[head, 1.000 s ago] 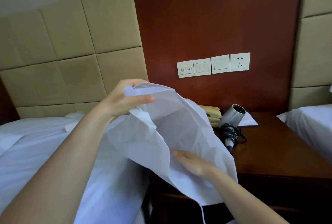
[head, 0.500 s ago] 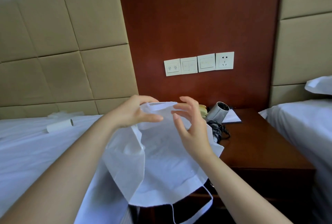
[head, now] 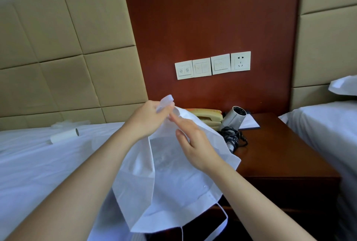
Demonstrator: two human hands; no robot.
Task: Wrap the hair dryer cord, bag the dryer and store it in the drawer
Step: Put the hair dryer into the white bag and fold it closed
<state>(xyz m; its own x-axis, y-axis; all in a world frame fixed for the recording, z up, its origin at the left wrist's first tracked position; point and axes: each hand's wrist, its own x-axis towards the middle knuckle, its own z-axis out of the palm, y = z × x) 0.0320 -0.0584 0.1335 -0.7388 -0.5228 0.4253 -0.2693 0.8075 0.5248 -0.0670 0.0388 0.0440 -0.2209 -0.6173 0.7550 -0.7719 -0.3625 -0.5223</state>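
Observation:
I hold a white fabric bag point(head: 173, 179) up in front of me, over the gap between bed and nightstand. My left hand point(head: 148, 120) pinches the bag's top edge. My right hand point(head: 193, 142) lies against the cloth just right of it, its fingertips at the same edge; whether they pinch the fabric is unclear. The silver hair dryer point(head: 234, 118) lies on the wooden nightstand point(head: 280, 150) behind the bag, its black cord point(head: 232, 137) coiled round the handle. The bag's strap hangs in a loop at the bottom. No drawer is in view.
A beige telephone point(head: 206, 117) and a white notepad point(head: 249, 123) sit at the back of the nightstand. Wall switches and a socket point(head: 240, 61) are above. A white bed point(head: 48, 159) with a cardboard roll point(head: 64, 136) lies left; another bed point(head: 324, 130) lies right.
The right hand came up from under the bag to its top edge beside the left hand. The bag now hangs lower and flatter. The view shifted left and down slightly.

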